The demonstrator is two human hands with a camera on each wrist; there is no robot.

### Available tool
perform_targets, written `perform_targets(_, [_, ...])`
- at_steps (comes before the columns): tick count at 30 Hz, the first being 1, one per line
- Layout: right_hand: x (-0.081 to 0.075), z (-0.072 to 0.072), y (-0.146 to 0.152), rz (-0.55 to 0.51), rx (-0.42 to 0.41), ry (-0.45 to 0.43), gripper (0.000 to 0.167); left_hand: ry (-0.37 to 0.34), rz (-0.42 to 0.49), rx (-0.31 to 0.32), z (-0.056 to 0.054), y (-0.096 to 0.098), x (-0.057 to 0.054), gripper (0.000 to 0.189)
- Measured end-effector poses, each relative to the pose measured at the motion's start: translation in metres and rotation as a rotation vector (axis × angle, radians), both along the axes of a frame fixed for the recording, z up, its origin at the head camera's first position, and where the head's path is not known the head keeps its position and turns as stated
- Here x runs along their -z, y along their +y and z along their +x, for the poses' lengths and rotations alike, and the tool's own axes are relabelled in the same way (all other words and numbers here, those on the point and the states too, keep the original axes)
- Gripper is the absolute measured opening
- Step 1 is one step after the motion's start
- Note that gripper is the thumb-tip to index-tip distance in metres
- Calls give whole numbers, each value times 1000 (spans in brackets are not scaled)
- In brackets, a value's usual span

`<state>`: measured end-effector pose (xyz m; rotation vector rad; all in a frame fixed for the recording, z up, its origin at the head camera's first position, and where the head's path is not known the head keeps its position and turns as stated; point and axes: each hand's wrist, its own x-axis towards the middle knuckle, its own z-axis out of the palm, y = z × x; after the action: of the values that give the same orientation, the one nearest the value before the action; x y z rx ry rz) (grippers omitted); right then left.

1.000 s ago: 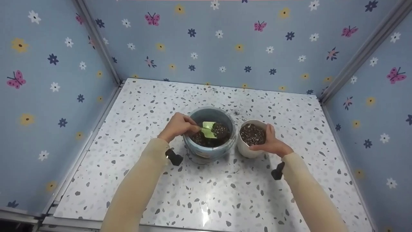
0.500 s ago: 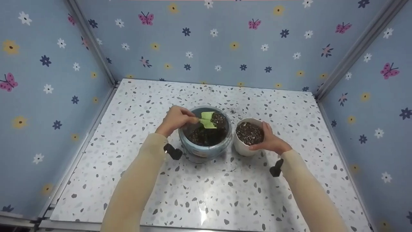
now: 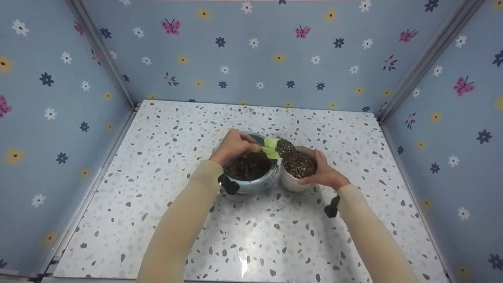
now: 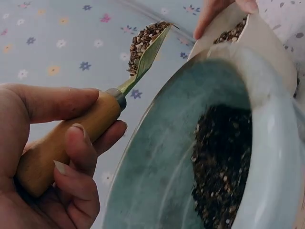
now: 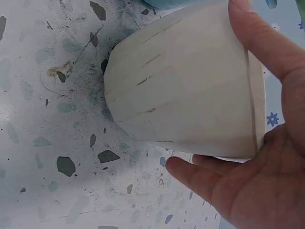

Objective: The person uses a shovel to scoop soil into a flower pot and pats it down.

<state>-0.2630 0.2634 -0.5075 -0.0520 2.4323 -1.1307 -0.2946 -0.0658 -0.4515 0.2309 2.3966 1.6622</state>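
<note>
My left hand (image 3: 237,146) grips a small hand trowel (image 4: 102,114) by its wooden handle, fingers wrapped round it. Its green blade, seen in the head view, carries a mound of dark soil (image 3: 285,148) above the gap between two pots and over the white pot's left rim. Under that hand stands a wide light-blue glazed pot (image 4: 271,124) with dark soil inside. To its right is a smaller white pot (image 5: 186,86), nearly full of speckled soil. My right hand (image 3: 325,174) holds the white pot at its right side, thumb at the front of the rim.
The pots stand on a white speckled tabletop (image 3: 204,243). Blue panels (image 3: 251,59) with flowers and butterflies enclose it at the back and sides. Dirt smears mark the tabletop beside the white pot in the right wrist view.
The left hand has lifted the loaded trowel out of the blue pot and carried it right, toward the white pot. The right hand has stayed on the white pot.
</note>
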Motion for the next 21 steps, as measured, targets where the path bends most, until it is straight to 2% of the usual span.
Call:
perform_targets(5, [6, 0, -2, -27, -8, 28, 138, 46, -27, 34, 1, 23, 9, 19])
perform_targets(10, [6, 1, -1, -41, -5, 31, 137, 44, -58, 61, 2, 44, 15, 16])
perform_targets(16, [2, 2, 0, -28, -2, 9, 139, 36, -85, 14, 3, 57, 16, 19])
perform_targets(21, [2, 3, 1, -19, 3, 13, 138, 63, -127, -15, 3, 61, 14, 20])
